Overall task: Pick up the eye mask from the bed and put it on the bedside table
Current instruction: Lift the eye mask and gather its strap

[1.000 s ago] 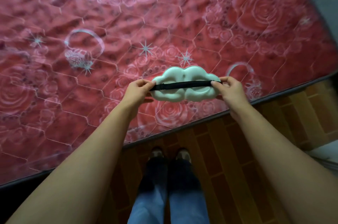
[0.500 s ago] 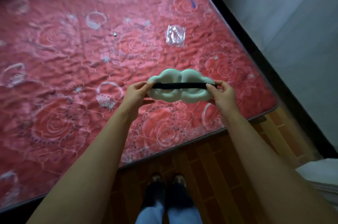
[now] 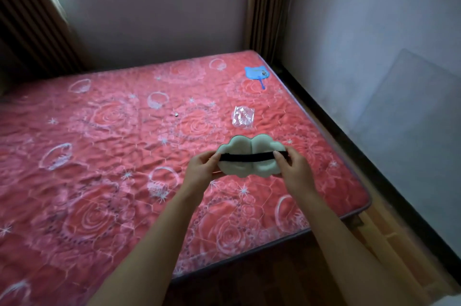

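- Above the bed's (image 3: 99,156) near right corner, the left hand (image 3: 199,168) and right hand (image 3: 294,171) pinch the eye mask's (image 3: 252,159) ends.
- Carry step; the bedside bench is unseen, so the next move calls for turning to find it.

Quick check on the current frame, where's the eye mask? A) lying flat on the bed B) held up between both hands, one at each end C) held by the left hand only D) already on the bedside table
B: the eye mask is held above the bed, with the left hand pinching one end and the right hand the other, its black strap stretched between them.
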Tool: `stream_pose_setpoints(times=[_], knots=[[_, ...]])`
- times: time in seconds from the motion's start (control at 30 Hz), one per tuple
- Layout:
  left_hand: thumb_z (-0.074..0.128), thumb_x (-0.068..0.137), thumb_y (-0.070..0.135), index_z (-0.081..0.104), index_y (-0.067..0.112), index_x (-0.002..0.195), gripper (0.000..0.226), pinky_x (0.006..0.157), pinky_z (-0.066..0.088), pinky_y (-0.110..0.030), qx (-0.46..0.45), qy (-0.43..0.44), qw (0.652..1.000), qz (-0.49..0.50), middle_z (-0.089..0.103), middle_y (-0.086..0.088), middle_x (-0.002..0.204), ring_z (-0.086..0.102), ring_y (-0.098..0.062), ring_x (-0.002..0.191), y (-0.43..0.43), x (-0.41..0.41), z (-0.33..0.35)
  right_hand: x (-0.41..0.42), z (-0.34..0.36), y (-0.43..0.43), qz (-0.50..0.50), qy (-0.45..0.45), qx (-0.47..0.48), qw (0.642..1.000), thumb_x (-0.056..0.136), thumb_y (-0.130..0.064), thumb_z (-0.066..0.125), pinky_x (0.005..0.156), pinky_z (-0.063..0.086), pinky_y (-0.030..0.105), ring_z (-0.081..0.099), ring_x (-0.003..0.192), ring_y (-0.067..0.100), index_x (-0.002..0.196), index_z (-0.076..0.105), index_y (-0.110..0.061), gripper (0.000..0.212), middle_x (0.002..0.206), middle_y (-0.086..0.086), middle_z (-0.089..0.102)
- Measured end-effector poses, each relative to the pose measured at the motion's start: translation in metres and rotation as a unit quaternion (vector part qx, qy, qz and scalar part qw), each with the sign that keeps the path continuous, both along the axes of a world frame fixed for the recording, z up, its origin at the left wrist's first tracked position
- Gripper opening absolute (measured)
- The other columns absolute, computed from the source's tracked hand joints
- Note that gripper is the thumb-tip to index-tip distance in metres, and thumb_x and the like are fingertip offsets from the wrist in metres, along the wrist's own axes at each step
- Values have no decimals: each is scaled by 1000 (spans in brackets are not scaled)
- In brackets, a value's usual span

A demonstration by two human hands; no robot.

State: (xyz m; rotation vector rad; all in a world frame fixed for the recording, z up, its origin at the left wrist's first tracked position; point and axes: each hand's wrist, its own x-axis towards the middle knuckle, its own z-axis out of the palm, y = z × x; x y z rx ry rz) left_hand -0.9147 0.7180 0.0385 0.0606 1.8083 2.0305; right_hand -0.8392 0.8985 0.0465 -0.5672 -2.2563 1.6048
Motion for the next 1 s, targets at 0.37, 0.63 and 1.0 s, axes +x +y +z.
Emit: stream_pose_setpoints(times=[0.37,0.63,1.0], knots=[[43,94,15,61,26,106,25,70,58,-37,-20,54,998,-41,63,-10,101,66,-18,76,7,1,37,-2,17,3,80,25,-137,987,87,-2,50,63,60,27,65,90,17,98,57,-29,29,103,3,62],[74,72,11,59,14,117,48,70,49,-5,-113,199,970,-81,59,2,103,56,0,86,9,7,47,-3,27,-2,89,35,-146,985,85,4,45,55,57,24,68,83,18,108,53,-17,32,100,6,63],[66,78,15,68,17,101,23,76,45,-18,-174,214,961,-17,51,-11,102,55,-18,90,34,8,51,-2,23,-10,182,-41,-22,982,86,-1,44,53,51,25,65,86,23,143,1,-37,80,120,4,50]])
